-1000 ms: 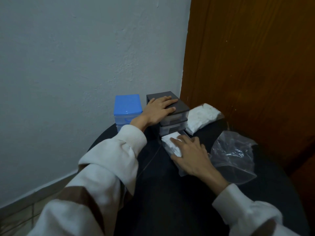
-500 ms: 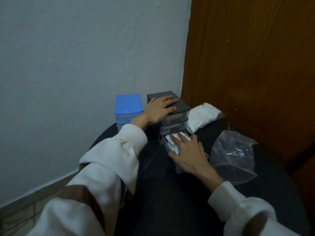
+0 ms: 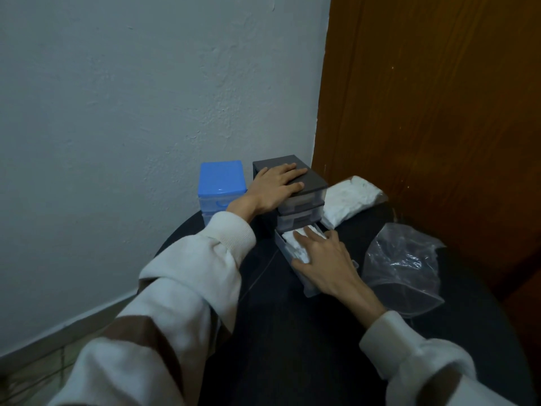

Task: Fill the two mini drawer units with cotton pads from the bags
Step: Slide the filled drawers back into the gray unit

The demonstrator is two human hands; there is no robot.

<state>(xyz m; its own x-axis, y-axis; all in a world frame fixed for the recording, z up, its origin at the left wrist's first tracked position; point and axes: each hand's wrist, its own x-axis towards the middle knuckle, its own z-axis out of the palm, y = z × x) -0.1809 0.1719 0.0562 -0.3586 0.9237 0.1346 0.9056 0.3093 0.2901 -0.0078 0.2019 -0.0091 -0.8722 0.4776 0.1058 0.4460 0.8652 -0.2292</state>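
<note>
Cotton pads [image 3: 295,244] fill the pulled-out bottom drawer [image 3: 304,284] of the grey unit [image 3: 313,183], which stands at the far edge of the dark round desk [image 3: 292,347], close to the wall [image 3: 146,98] and the wooden door [image 3: 439,98]. Right hand [image 3: 325,259] lies flat on those pads, fingers straight and spread, pressing down on them, with the thumb along the drawer's left wall. Left hand [image 3: 276,186] rests palm-down on top of the grey unit, fingers extended, gripping nothing. Both drawers above the open one are pushed in. Just left of the grey unit stands the blue unit [image 3: 221,183], its drawers shut. Just right of the grey unit lies a full bag [image 3: 348,202] of white pads, near the door. Nearer the person and right of the open drawer sits a crumpled clear bag [image 3: 404,265], apart from the drawer; whether any pads remain inside it cannot be told. White sleeves [image 3: 187,288] cover both forearms
</note>
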